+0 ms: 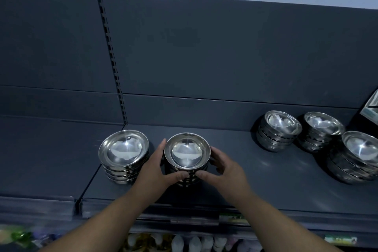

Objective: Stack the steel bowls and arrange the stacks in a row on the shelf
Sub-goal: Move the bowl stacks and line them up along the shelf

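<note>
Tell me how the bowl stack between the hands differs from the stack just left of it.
The held stack is gripped by the left hand and right hand; the left stack stands untouched. The left stack's top bowl looks wider and shallower than the held stack's. Both are shiny steel bowls nested open side up on the same shelf.

- Dim, bluish light covers the dark grey metal shelf (266,170).
- White glare spots the shiny round steel bowls (187,152), which cast soft shadows.
- Wide-angle lens bends the edges; bottom strip blurred.
</note>
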